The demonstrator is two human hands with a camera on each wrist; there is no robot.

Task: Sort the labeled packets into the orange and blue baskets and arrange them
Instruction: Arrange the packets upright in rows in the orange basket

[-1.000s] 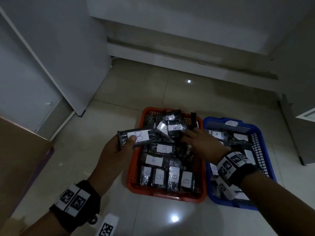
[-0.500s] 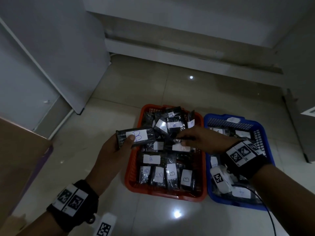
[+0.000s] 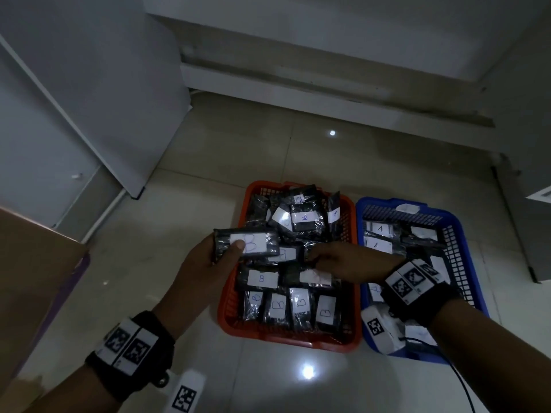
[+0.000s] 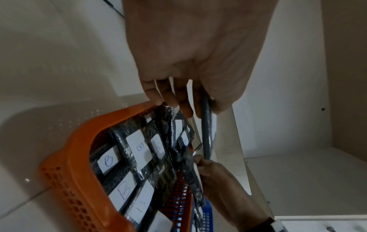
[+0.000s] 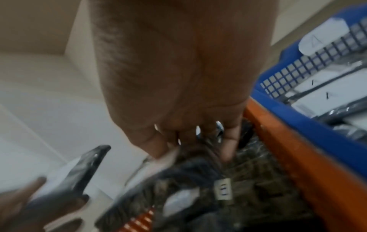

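Note:
An orange basket (image 3: 229,311) on the floor holds several black packets with white B labels, a neat row along its near edge. To its right stands a blue basket (image 3: 384,202) with A-labeled packets. My left hand (image 3: 229,251) grips a black B packet (image 3: 253,244) flat above the orange basket's left rim, thumb on the label. The left wrist view shows this packet (image 4: 206,125) edge-on. My right hand (image 3: 316,259) reaches into the middle of the orange basket, and its fingertips pinch a black packet (image 4: 188,164) in the pile. The right wrist view is blurred, with my right hand's fingers (image 5: 230,141) curled down onto the packets.
A brown cardboard box (image 3: 35,278) stands at the left, with a white panel (image 3: 119,99) behind it. A grey cabinet (image 3: 530,219) stands at the right. A black cable (image 3: 459,380) trails from my right wrist. Glossy tiled floor (image 3: 268,144) lies beyond the baskets.
My right hand has moved from the back right of the orange basket to its middle and taken hold of a packet. My left hand has kept its B packet about where it was.

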